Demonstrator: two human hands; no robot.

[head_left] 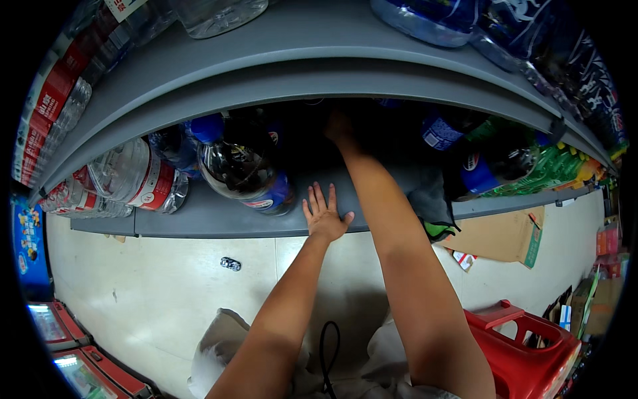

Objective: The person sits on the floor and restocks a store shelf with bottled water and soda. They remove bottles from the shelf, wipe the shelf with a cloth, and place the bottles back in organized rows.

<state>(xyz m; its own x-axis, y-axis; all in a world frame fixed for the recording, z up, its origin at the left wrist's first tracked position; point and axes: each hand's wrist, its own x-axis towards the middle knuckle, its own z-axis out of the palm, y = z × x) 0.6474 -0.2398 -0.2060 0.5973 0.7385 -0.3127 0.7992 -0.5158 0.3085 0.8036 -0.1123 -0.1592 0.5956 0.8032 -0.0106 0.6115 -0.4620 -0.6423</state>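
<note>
My left hand (pixel 326 214) rests palm down with fingers spread on the front of a grey metal shelf (pixel 209 214). It holds nothing. Deep in the dark gap under the shelf above, my right hand (pixel 340 125) is mostly lost in shadow, so its fingers and anything in them cannot be made out. A large plastic cola bottle (pixel 244 172) with a blue cap stands left of my left hand, apart from it. To the right of my right forearm, a grey cloth (pixel 432 199) with a green underside hangs over the shelf's edge.
Large water bottles (pixel 144 174) stand on the left; cola bottles (pixel 491 167) and green bottles (pixel 553 167) fill the right. The upper shelf (pixel 319 40) overhangs my hands. A toy car (pixel 230 264) and flattened cardboard (pixel 493 237) lie on the floor. A red plastic stool (pixel 528 359) is at my right.
</note>
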